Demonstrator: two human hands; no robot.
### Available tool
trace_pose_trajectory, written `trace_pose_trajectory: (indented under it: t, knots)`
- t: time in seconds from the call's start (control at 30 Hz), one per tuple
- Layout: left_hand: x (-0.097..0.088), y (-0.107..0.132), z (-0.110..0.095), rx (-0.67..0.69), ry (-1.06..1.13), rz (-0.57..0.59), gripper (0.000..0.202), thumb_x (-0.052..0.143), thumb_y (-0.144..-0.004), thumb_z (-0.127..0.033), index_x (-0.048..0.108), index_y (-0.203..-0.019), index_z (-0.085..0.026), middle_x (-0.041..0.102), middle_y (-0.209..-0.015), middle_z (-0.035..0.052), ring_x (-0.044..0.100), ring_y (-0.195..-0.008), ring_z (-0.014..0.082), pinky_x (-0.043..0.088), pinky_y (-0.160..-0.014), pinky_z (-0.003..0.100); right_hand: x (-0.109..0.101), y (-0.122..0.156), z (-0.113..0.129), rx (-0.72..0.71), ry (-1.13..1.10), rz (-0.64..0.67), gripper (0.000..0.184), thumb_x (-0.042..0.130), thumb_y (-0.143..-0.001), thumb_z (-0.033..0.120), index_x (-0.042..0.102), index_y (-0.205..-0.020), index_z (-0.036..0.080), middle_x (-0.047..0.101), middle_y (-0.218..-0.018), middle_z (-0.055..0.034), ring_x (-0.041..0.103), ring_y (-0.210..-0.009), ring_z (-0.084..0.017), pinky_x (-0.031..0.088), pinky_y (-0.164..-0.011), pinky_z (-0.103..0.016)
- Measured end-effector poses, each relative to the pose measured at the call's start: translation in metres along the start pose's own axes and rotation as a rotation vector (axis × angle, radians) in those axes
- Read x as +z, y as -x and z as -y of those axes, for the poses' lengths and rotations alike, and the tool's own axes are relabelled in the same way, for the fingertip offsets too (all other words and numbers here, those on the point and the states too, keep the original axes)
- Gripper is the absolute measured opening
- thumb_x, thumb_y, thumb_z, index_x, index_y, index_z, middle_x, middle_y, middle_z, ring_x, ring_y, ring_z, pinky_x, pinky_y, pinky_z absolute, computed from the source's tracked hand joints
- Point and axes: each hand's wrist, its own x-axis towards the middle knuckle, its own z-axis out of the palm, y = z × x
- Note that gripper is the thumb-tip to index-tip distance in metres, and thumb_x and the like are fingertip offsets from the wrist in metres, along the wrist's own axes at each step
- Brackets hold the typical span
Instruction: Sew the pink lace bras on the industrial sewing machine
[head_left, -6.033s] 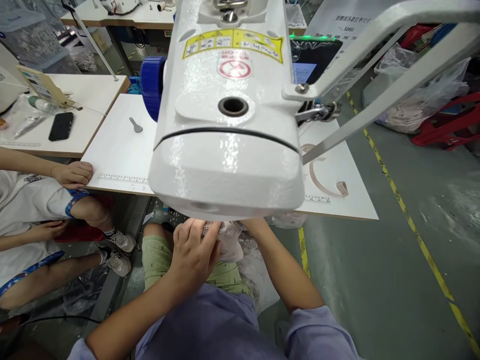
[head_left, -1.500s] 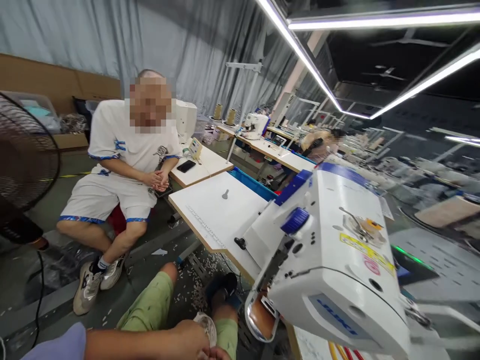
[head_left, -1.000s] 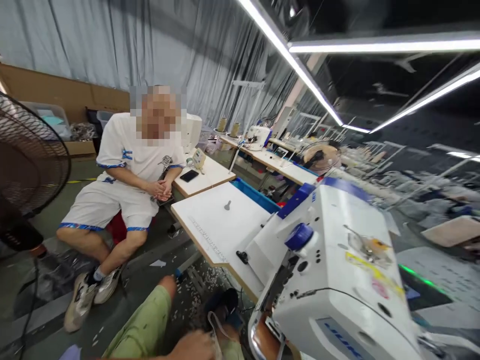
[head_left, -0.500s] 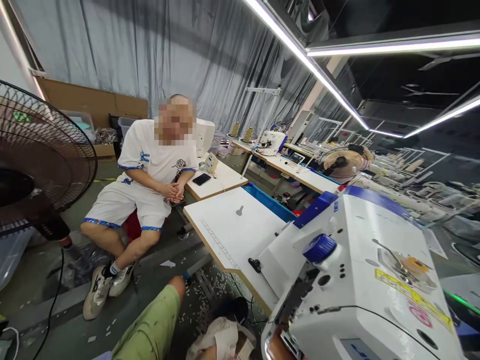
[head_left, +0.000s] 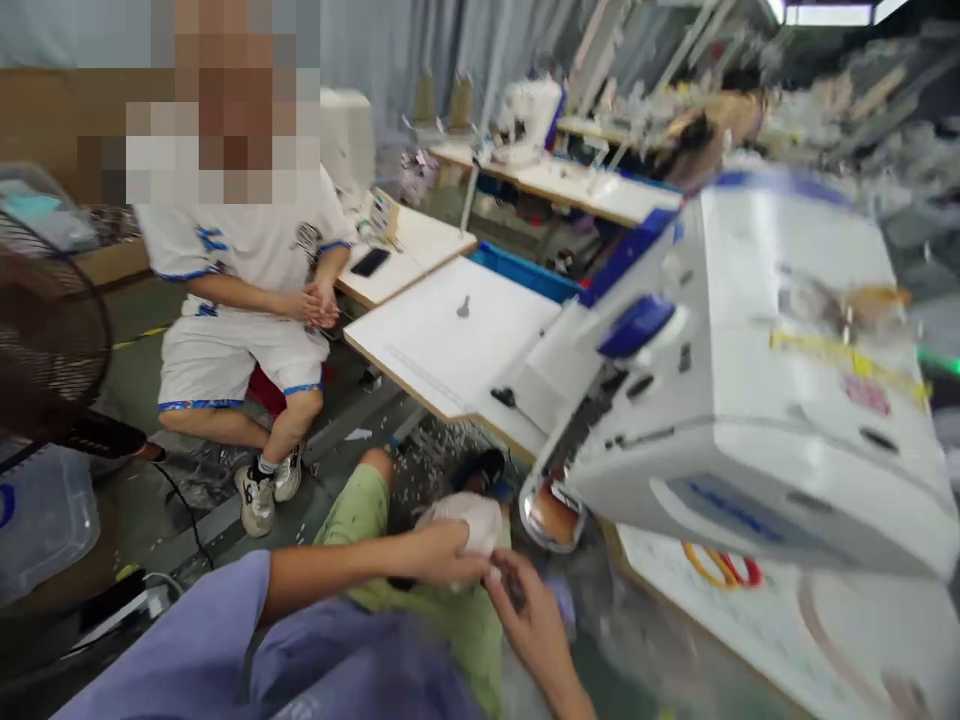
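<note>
My left hand (head_left: 439,552) is over my lap, its fingers closed on a pale bundle of fabric (head_left: 461,520). My right hand (head_left: 529,622) is just below and to the right of it, fingers partly spread and blurred by motion, its fingertips close to the fabric. Both hands are below the left end of a white sewing machine (head_left: 750,370), which stands on a white table (head_left: 442,345). My knees in green shorts (head_left: 360,515) show under the hands.
A person in white clothes (head_left: 240,290) sits at the left with clasped hands beside a second table holding a black phone (head_left: 370,262). A black floor fan (head_left: 45,340) stands at the far left. Scraps litter the floor. More sewing tables stand behind.
The view has swung down and blurred. Both my hands have come into view over my lap, the left one holding the pale fabric. The seated person has not moved.
</note>
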Motion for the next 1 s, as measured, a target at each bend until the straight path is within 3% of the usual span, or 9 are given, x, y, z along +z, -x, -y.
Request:
trace_pose_trajectory:
  t: [0.1,0.23,0.3,0.37,0.5,0.6,0.8,1.0]
  knots:
    - [-0.001,-0.004,0.002,-0.089,0.061,0.057,0.048,0.061,-0.084,-0.056,0.054,-0.057,-0.018,0.039,-0.049,-0.0038,0.037,-0.051,0.0119,0.029,-0.047,0.024,-0.004,0.0,0.011,0.03,-0.04,0.036,0.02,0.061,-0.089,0.038,0.063,-0.099,0.021,0.071,-0.08,-0.0037,0.064,-0.064,-0.017,0.051,-0.059,-0.028]
    - [-0.004,-0.013,0.003,-0.113,0.275,0.031,0.038,0.064,-0.087,-0.05,0.065,-0.073,-0.015,0.053,-0.059,-0.0017,0.047,-0.057,0.0128,0.038,-0.055,0.024,-0.009,0.005,0.004,0.218,-0.109,-0.291,0.019,0.06,-0.091,0.038,0.054,-0.097,0.021,0.058,-0.071,0.0037,0.051,-0.056,-0.012,0.041,-0.055,-0.024]
    - [-0.005,-0.014,-0.001,-0.113,0.445,-0.018,0.03,0.067,-0.087,-0.045,0.069,-0.088,-0.015,0.061,-0.067,-0.0002,0.054,-0.063,0.0134,0.043,-0.061,0.024,-0.01,0.011,0.004,0.254,-0.073,-0.383,0.015,0.057,-0.094,0.036,0.055,-0.096,0.021,0.055,-0.07,0.0041,0.047,-0.056,-0.012,0.039,-0.056,-0.024]
    - [-0.004,-0.013,-0.006,-0.13,0.573,-0.028,0.029,0.068,-0.088,-0.044,0.067,-0.094,-0.016,0.064,-0.07,-0.0001,0.055,-0.063,0.0126,0.044,-0.061,0.024,-0.011,0.015,0.01,0.205,-0.024,-0.376,0.014,0.053,-0.098,0.033,0.06,-0.095,0.021,0.059,-0.077,0.0009,0.052,-0.063,-0.013,0.042,-0.061,-0.026]
    - [0.006,-0.014,-0.012,-0.192,0.735,-0.051,0.033,0.075,-0.083,-0.046,0.065,-0.085,-0.014,0.065,-0.069,0.0007,0.056,-0.059,0.0113,0.045,-0.058,0.024,-0.007,0.013,0.027,0.034,-0.007,-0.336,0.02,0.048,-0.101,0.027,0.067,-0.101,0.022,0.069,-0.097,-0.0061,0.064,-0.09,-0.018,0.051,-0.078,-0.031]
    - [0.017,-0.015,-0.011,-0.242,0.848,-0.128,0.034,0.084,-0.075,-0.04,0.067,-0.089,-0.014,0.066,-0.071,-0.0002,0.058,-0.062,0.0108,0.045,-0.06,0.023,-0.002,0.008,0.036,-0.025,-0.016,-0.352,0.017,0.053,-0.1,0.028,0.069,-0.104,0.023,0.071,-0.098,-0.0066,0.066,-0.092,-0.018,0.054,-0.079,-0.032]
    - [0.032,-0.014,-0.014,-0.233,0.896,-0.252,0.043,0.087,-0.073,-0.037,0.073,-0.105,-0.014,0.075,-0.1,0.0064,0.067,-0.087,0.0182,0.053,-0.077,0.027,0.004,0.0,0.039,0.026,-0.02,-0.404,0.019,0.054,-0.1,0.028,0.072,-0.104,0.024,0.073,-0.1,-0.0058,0.068,-0.093,-0.018,0.056,-0.082,-0.032]
    - [0.035,-0.012,-0.018,-0.205,0.788,-0.299,0.043,0.082,-0.077,-0.042,0.074,-0.109,-0.014,0.076,-0.106,0.0078,0.068,-0.094,0.0205,0.054,-0.084,0.03,0.006,-0.002,0.038,0.106,-0.043,-0.433,0.018,0.056,-0.099,0.031,0.072,-0.101,0.023,0.072,-0.096,-0.0056,0.066,-0.081,-0.016,0.055,-0.076,-0.031]
